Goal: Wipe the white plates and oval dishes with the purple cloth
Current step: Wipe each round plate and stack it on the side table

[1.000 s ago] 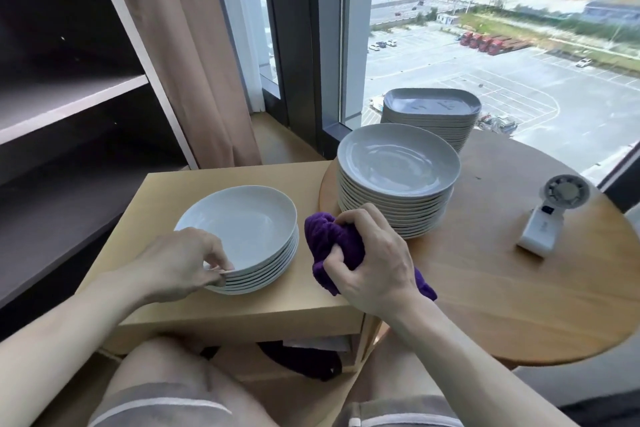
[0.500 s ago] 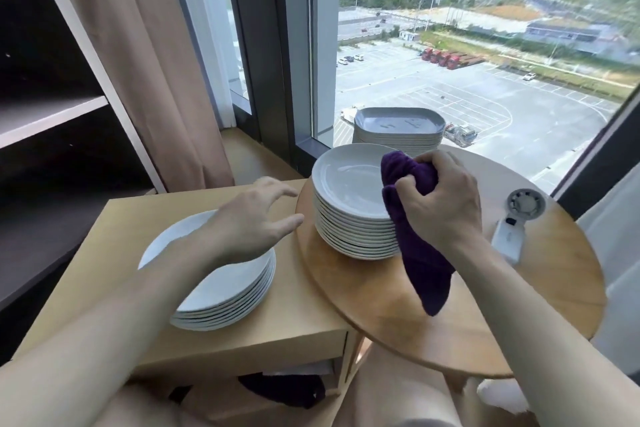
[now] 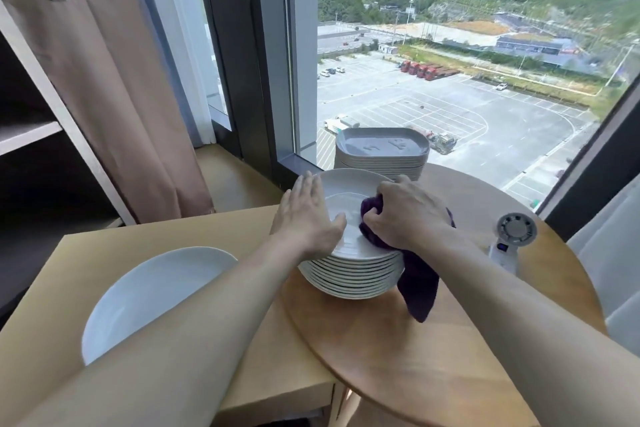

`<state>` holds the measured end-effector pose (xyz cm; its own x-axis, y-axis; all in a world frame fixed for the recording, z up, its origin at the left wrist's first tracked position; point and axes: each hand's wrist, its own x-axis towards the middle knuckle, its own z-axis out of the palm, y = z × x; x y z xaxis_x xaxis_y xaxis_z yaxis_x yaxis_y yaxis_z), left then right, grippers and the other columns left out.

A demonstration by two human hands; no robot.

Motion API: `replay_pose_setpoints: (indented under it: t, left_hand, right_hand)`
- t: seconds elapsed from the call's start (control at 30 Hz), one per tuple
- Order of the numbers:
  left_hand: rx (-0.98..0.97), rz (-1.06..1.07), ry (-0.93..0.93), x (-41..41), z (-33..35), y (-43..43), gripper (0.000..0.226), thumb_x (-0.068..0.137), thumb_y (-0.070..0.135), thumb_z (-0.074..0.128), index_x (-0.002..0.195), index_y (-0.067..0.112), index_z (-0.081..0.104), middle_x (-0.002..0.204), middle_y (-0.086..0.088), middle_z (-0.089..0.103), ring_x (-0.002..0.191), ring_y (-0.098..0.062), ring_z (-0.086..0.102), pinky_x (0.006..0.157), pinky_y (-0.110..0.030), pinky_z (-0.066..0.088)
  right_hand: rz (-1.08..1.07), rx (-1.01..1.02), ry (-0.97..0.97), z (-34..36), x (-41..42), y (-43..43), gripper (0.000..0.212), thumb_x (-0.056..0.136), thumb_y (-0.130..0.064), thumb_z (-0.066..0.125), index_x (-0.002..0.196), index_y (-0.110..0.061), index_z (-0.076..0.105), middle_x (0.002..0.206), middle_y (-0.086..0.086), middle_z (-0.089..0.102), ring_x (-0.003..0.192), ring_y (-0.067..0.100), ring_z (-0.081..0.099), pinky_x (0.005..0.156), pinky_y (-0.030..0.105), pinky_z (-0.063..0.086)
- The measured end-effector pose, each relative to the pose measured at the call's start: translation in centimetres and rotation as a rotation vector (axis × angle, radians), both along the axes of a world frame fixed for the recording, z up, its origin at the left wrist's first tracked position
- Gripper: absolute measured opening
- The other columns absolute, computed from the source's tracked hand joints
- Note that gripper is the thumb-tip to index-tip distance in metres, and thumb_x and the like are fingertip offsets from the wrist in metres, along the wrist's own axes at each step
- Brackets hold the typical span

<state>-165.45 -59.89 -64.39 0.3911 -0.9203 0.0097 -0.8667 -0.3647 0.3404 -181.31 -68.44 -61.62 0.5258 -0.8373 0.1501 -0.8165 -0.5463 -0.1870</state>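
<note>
The left hand (image 3: 306,218) lies flat, fingers straight, on the left rim of the top plate in the tall stack of white plates (image 3: 349,276), near the left edge of the round table (image 3: 415,357). The right hand (image 3: 407,215) curls its fingers round the bunched purple cloth (image 3: 417,284) and presses it onto that plate, a loose end hanging down the stack's right side. The oval dishes (image 3: 381,152) are stacked at the far edge just behind; a lower stack of plates (image 3: 152,288) sits on the square side table (image 3: 86,253).
</note>
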Motion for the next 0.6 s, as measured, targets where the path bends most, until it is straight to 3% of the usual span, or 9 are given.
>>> replay_pose_setpoints:
  t: [0.13,0.33,0.6]
  left_hand:
    - [-0.048,0.016,0.05,0.1,-0.4,0.3,0.087,0.1,0.046,0.039,0.163,0.008,-0.008,0.172,-0.008,-0.011,0.158,-0.019,-0.01,0.123,-0.031,-0.007]
    - [-0.136,0.017,0.135,0.1,-0.4,0.2,0.085,0.096,0.039,0.038,0.163,0.008,-0.002,0.173,-0.006,-0.001,0.158,-0.017,-0.002,0.123,-0.028,-0.003]
    - [-0.218,0.029,0.186,0.2,-0.7,0.2,0.089,0.085,0.047,0.023,0.164,0.012,0.006,0.173,-0.004,0.009,0.158,-0.014,0.004,0.127,-0.033,0.006]
  right_hand:
    - [-0.01,-0.07,0.071,0.1,1.2,-0.9,0.032,0.092,-0.039,0.05,0.113,-0.017,0.06,0.1,0.003,0.043,0.108,0.029,0.053,0.081,0.038,0.04]
    - [0.018,-0.098,0.111,-0.2,4.0,-2.5,0.03,0.097,-0.034,0.043,0.118,-0.015,0.052,0.124,0.012,0.049,0.114,0.035,0.05,0.095,0.048,0.041]
    - [0.153,0.082,-0.144,-1.6,6.9,-2.9,0.027,0.096,-0.028,0.046,0.118,-0.027,0.062,0.115,0.001,0.053,0.113,0.029,0.051,0.097,0.043,0.037]
